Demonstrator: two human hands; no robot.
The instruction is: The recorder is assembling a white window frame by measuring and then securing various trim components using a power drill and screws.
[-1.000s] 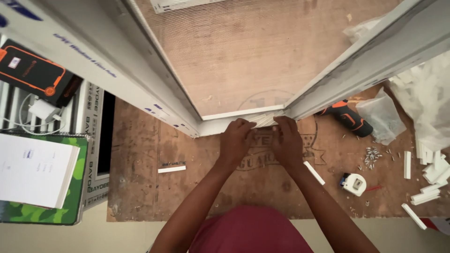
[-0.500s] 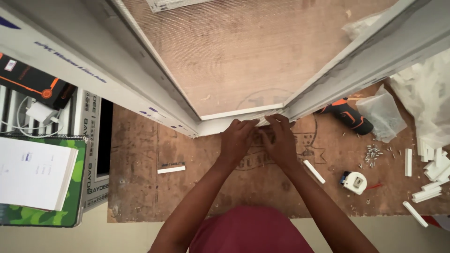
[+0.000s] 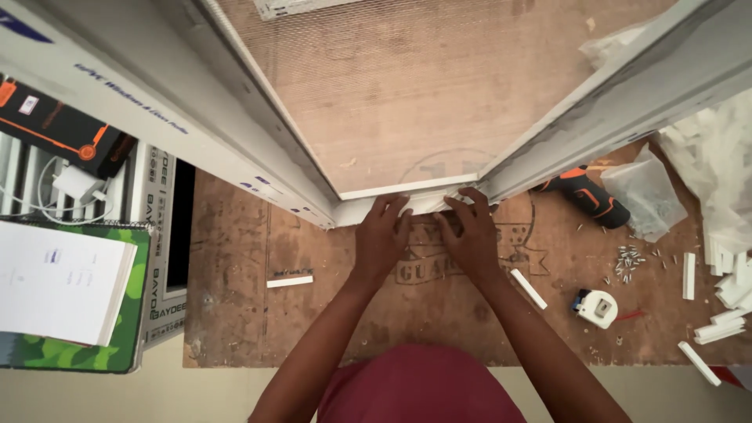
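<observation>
Fingers of the left hand (image 3: 381, 235) and right hand (image 3: 471, 233) now press closer together on the white frame corner (image 3: 407, 202) at the worktop's (image 3: 235, 313) middle, apparently pinching a strip there, suggesting seating continues; an orange drill (image 3: 589, 196) lies right.

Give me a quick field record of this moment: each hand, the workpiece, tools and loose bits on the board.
left hand: fingers on the near edge of the white frame corner
right hand: fingers on the same edge, beside the left hand
frame: white profiles meeting at a corner, mesh panel inside
surface: plywood board
tools: orange-black power drill, small tape measure
loose bits: screws, clear plastic bag, short white strips
left side: notepad
</observation>
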